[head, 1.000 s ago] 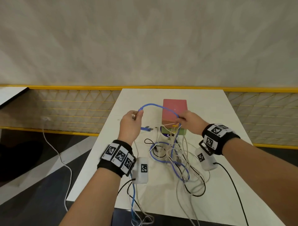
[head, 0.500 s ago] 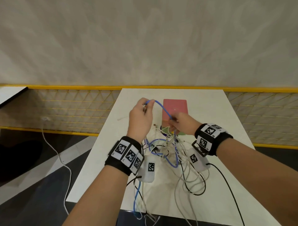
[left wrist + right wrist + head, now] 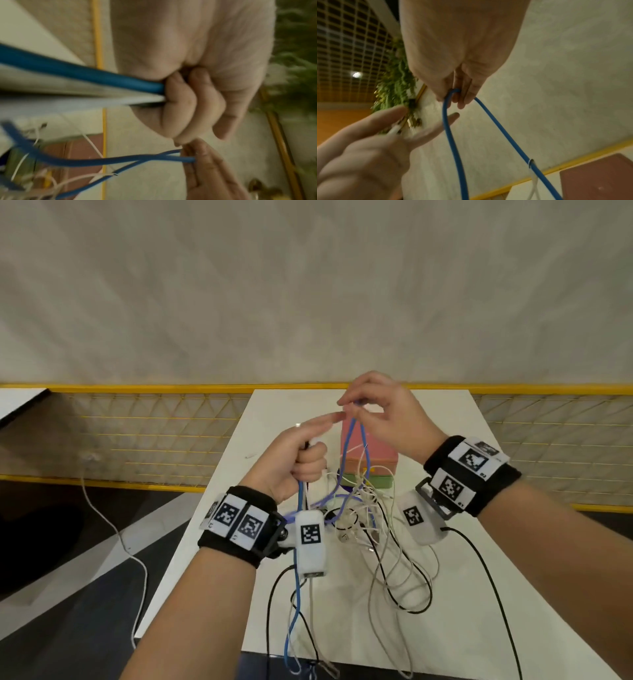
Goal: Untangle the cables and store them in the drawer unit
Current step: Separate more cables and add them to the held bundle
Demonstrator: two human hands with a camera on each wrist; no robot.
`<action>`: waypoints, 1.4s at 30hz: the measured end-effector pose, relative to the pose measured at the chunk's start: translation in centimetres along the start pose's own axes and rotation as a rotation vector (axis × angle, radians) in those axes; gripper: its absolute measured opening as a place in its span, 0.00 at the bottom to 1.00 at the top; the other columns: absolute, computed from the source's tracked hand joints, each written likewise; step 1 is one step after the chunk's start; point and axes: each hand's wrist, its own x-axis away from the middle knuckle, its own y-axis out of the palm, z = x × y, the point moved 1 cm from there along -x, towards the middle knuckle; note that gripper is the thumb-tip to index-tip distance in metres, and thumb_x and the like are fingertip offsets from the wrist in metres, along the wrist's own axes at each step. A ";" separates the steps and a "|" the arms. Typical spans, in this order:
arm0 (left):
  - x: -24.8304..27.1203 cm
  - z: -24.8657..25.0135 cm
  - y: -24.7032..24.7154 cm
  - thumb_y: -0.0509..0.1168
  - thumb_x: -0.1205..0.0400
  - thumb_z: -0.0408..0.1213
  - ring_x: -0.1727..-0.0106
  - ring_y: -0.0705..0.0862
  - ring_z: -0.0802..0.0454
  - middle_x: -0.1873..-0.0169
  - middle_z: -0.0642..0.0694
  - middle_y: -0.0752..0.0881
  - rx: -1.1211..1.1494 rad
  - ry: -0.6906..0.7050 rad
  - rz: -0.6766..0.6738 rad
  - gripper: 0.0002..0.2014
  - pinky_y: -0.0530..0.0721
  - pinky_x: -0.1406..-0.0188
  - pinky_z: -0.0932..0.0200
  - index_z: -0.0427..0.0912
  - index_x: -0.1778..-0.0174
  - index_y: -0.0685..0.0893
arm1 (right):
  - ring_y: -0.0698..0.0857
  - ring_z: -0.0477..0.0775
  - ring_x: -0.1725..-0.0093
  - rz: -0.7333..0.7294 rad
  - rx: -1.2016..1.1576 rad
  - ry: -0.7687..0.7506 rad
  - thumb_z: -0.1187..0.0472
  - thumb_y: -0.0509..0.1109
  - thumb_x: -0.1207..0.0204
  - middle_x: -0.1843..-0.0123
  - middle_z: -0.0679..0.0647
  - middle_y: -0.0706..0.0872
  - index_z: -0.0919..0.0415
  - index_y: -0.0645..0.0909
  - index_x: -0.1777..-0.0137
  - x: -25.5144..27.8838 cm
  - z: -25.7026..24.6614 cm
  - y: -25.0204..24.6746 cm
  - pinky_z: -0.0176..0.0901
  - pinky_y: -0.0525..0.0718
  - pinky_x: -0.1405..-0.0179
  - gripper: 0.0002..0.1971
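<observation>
A blue cable (image 3: pixel 347 440) rises in a loop out of a tangle of white, grey and black cables (image 3: pixel 363 518) on the white table (image 3: pixel 445 611). My right hand (image 3: pixel 356 409) pinches the top of that loop (image 3: pixel 453 92) above the pink and green drawer unit (image 3: pixel 380 455). My left hand (image 3: pixel 310 453) sits just left and lower, its fingers (image 3: pixel 180 102) curled round another stretch of the blue cable (image 3: pixel 102 77) and a white cable (image 3: pixel 85 103), with the index finger pointing toward the right hand. The drawer unit's drawers are hidden behind the cables.
Blue, black and grey strands hang over the table's near edge (image 3: pixel 298 655). A yellow mesh railing (image 3: pixel 154 436) runs behind the table, below a plain wall. A white cord (image 3: pixel 113 529) trails across the dark floor on the left.
Both hands have come together and risen. The right hand has lifted the blue loop up over the drawer unit, and the left hand now grips strands lower in a fist.
</observation>
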 end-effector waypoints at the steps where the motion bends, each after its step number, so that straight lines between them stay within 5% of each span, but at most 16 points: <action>1: -0.1 0.1 0.0 0.58 0.12 0.47 0.85 0.53 0.61 0.84 0.56 0.56 0.041 -0.020 0.055 0.14 0.50 0.86 0.66 0.45 0.39 0.84 | 0.83 0.55 0.51 -0.043 0.058 -0.046 0.67 0.66 0.24 0.51 0.58 0.82 0.65 0.85 0.50 0.4 0.0 0.3 0.47 0.82 0.45 0.08; 3: -0.7 -0.1 0.0 0.60 0.15 0.57 0.84 0.53 0.60 0.83 0.55 0.55 0.033 -0.071 0.159 0.18 0.49 0.85 0.66 0.45 0.58 0.82 | 0.82 0.51 0.51 -0.184 0.116 -0.110 0.71 0.64 0.28 0.52 0.56 0.82 0.64 0.83 0.49 1.3 0.2 1.2 0.45 0.80 0.47 0.10; 5: -1.3 -0.6 -0.2 0.61 0.17 0.60 0.83 0.53 0.59 0.83 0.55 0.57 -0.043 -0.121 0.186 0.24 0.50 0.84 0.65 0.47 0.72 0.77 | 0.78 0.36 0.52 -0.373 0.170 -0.141 0.75 0.66 0.28 0.53 0.50 0.81 0.62 0.83 0.51 2.6 0.1 2.4 0.38 0.77 0.50 0.11; 8: -1.9 -1.5 -0.5 0.67 0.17 0.49 0.84 0.56 0.59 0.84 0.54 0.59 -0.098 -0.123 0.214 0.17 0.52 0.85 0.65 0.40 0.64 0.83 | 0.79 0.37 0.54 -0.541 0.167 -0.131 0.73 0.69 0.26 0.51 0.47 0.81 0.59 0.82 0.51 4.8 0.1 3.5 0.40 0.80 0.51 0.09; 10: -1.8 -2.0 -0.6 0.69 0.17 0.39 0.83 0.57 0.59 0.83 0.54 0.61 -0.117 -0.062 0.229 0.10 0.54 0.85 0.66 0.39 0.63 0.84 | 0.83 0.46 0.53 -0.420 0.025 -0.069 0.70 0.71 0.25 0.43 0.51 0.79 0.60 0.80 0.47 6.2 0.4 3.5 0.40 0.83 0.49 0.09; 13: -1.3 -2.3 -0.5 0.68 0.16 0.35 0.82 0.58 0.59 0.81 0.55 0.63 -0.147 0.071 0.275 0.05 0.56 0.84 0.66 0.39 0.55 0.88 | 0.87 0.47 0.56 0.072 -0.118 0.234 0.62 0.64 0.18 0.45 0.53 0.81 0.60 0.79 0.51 7.1 1.8 3.3 0.41 0.86 0.51 0.04; 15: -1.0 -2.4 -0.3 0.69 0.17 0.36 0.81 0.59 0.58 0.81 0.56 0.66 -0.186 0.141 0.288 0.08 0.59 0.83 0.67 0.36 0.47 0.88 | 0.90 0.58 0.56 0.065 -0.307 0.609 0.49 0.54 0.14 0.50 0.61 0.88 0.64 0.82 0.50 6.3 2.5 3.4 0.55 0.87 0.46 0.21; 17: -0.7 -2.6 0.1 0.71 0.18 0.36 0.81 0.60 0.58 0.83 0.57 0.68 -0.279 0.172 0.266 0.09 0.61 0.82 0.67 0.35 0.47 0.88 | 0.90 0.61 0.54 -0.002 -0.587 0.866 0.42 0.51 0.15 0.52 0.62 0.90 0.66 0.83 0.47 5.2 2.5 3.6 0.55 0.87 0.45 0.28; 20: 0.1 -3.1 0.6 0.74 0.21 0.36 0.83 0.62 0.60 0.85 0.59 0.70 -0.443 0.163 0.157 0.06 0.62 0.80 0.68 0.38 0.53 0.88 | 0.89 0.57 0.54 0.081 -0.917 0.977 0.49 0.58 0.15 0.53 0.61 0.90 0.67 0.82 0.48 3.0 2.1 3.3 0.50 0.87 0.47 0.20; 24: 1.2 -3.5 0.1 0.76 0.23 0.35 0.79 0.66 0.60 0.79 0.56 0.75 -0.581 0.097 -0.008 0.05 0.64 0.78 0.69 0.40 0.59 0.86 | 0.90 0.50 0.70 0.224 -1.154 1.105 0.60 0.61 0.16 0.67 0.61 0.91 0.70 0.79 0.53 0.6 1.8 3.0 0.38 0.90 0.66 0.12; 28: 1.4 -3.1 -0.6 0.68 0.18 0.48 0.79 0.59 0.56 0.81 0.54 0.65 -0.543 0.056 -0.004 0.14 0.58 0.80 0.65 0.39 0.50 0.89 | 0.80 0.44 0.79 0.149 -1.007 0.951 0.60 0.61 0.15 0.59 0.58 0.86 0.68 0.80 0.53 0.3 0.6 2.7 0.32 0.83 0.76 0.11; 31: 0.5 -2.4 -1.1 0.56 0.14 0.57 0.81 0.55 0.58 0.80 0.54 0.58 -0.240 0.048 0.177 0.23 0.53 0.82 0.65 0.41 0.49 0.86 | 0.81 0.47 0.76 -0.146 -0.719 0.638 0.62 0.62 0.16 0.62 0.55 0.86 0.68 0.81 0.50 1.2 -1.7 2.4 0.37 0.84 0.72 0.10; 33: -0.1 -1.8 -1.2 0.58 0.14 0.58 0.81 0.55 0.58 0.81 0.54 0.58 -0.093 0.036 0.248 0.23 0.50 0.80 0.63 0.43 0.63 0.83 | 0.86 0.52 0.73 -0.387 -0.517 0.511 0.63 0.64 0.18 0.65 0.55 0.88 0.70 0.81 0.52 2.3 -2.5 2.7 0.42 0.86 0.69 0.09; 36: -0.5 -1.1 -0.9 0.67 0.17 0.48 0.81 0.55 0.57 0.81 0.54 0.59 -0.083 0.041 0.263 0.15 0.51 0.80 0.62 0.39 0.59 0.87 | 0.90 0.58 0.64 -0.600 -0.375 0.445 0.63 0.67 0.20 0.59 0.59 0.89 0.73 0.81 0.51 4.5 -2.1 3.2 0.48 0.89 0.59 0.10; 39: -0.3 -1.0 -0.2 0.69 0.17 0.39 0.81 0.57 0.57 0.82 0.54 0.61 -0.151 0.097 0.217 0.08 0.55 0.82 0.65 0.40 0.59 0.87 | 0.90 0.57 0.52 -0.455 -0.492 0.591 0.49 0.57 0.16 0.52 0.58 0.91 0.66 0.85 0.48 5.6 -0.3 3.1 0.51 0.86 0.42 0.21; 42: 0.3 -1.0 0.7 0.70 0.18 0.36 0.80 0.58 0.56 0.81 0.54 0.65 -0.325 0.173 0.141 0.04 0.57 0.79 0.64 0.42 0.58 0.88 | 0.90 0.56 0.53 -0.152 -0.769 0.844 0.37 0.46 0.18 0.53 0.58 0.90 0.64 0.84 0.50 4.9 1.3 2.6 0.47 0.88 0.47 0.34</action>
